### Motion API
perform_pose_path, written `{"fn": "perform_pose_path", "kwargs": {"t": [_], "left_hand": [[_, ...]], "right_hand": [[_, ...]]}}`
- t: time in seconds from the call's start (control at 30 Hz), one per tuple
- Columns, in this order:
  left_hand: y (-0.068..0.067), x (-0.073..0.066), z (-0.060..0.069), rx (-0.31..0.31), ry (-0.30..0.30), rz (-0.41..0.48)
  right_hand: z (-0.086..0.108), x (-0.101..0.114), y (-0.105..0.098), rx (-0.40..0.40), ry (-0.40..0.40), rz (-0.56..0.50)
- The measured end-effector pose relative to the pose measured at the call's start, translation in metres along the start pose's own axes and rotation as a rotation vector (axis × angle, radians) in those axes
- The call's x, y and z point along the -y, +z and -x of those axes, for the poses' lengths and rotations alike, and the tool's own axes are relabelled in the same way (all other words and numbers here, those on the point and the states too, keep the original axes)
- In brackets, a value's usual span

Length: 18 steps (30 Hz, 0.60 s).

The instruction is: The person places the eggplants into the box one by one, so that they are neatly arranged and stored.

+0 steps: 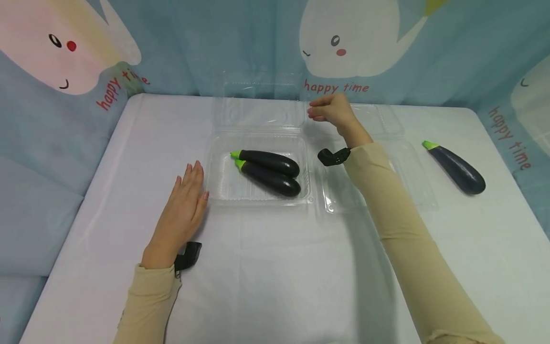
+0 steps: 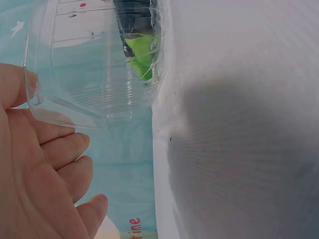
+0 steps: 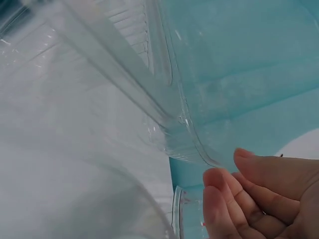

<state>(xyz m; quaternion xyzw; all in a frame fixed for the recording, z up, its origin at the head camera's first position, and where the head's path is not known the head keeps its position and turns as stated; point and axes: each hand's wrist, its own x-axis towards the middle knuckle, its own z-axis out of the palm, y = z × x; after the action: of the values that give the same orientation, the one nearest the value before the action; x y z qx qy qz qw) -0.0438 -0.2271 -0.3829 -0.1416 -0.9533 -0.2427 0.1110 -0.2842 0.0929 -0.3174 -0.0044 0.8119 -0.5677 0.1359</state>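
Observation:
Two dark eggplants with green stems, an upper one (image 1: pixel 275 162) and a lower one (image 1: pixel 272 180), lie side by side in the base of a clear plastic box (image 1: pixel 221 191). Its clear lid (image 1: pixel 259 114) stands raised behind them. My left hand (image 1: pixel 179 215) is at the box's left side, fingers extended; in the left wrist view this hand (image 2: pixel 50 154) is at the clear rim (image 2: pixel 55 117). My right hand (image 1: pixel 335 112) is by the lid's right edge, fingers bent; in the right wrist view its fingertips (image 3: pixel 214 184) are close to a clear corner, contact unclear.
A second clear box (image 1: pixel 412 177) with its lid raised stands to the right, partly under my right forearm. Another eggplant (image 1: pixel 460 169) lies on the white table (image 1: pixel 275 277) at the far right. A blue curtain (image 1: pixel 253 43) with printed whales hangs behind the table.

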Motion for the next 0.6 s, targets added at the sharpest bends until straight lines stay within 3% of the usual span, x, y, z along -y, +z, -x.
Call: {"fn": "perform_pose_path", "kwargs": {"t": [0.33, 0.6], "left_hand": [[-0.0004, -0.0003, -0.0042, -0.007, -0.005, 0.003], [-0.0014, -0.0012, -0.0007, 0.007, -0.009, 0.007]], "right_hand": [[-0.0061, 0.0016, 0.0017, 0.017, -0.007, 0.134], [-0.0054, -0.0033, 0.0056, 0.026, -0.004, 0.097]]}}
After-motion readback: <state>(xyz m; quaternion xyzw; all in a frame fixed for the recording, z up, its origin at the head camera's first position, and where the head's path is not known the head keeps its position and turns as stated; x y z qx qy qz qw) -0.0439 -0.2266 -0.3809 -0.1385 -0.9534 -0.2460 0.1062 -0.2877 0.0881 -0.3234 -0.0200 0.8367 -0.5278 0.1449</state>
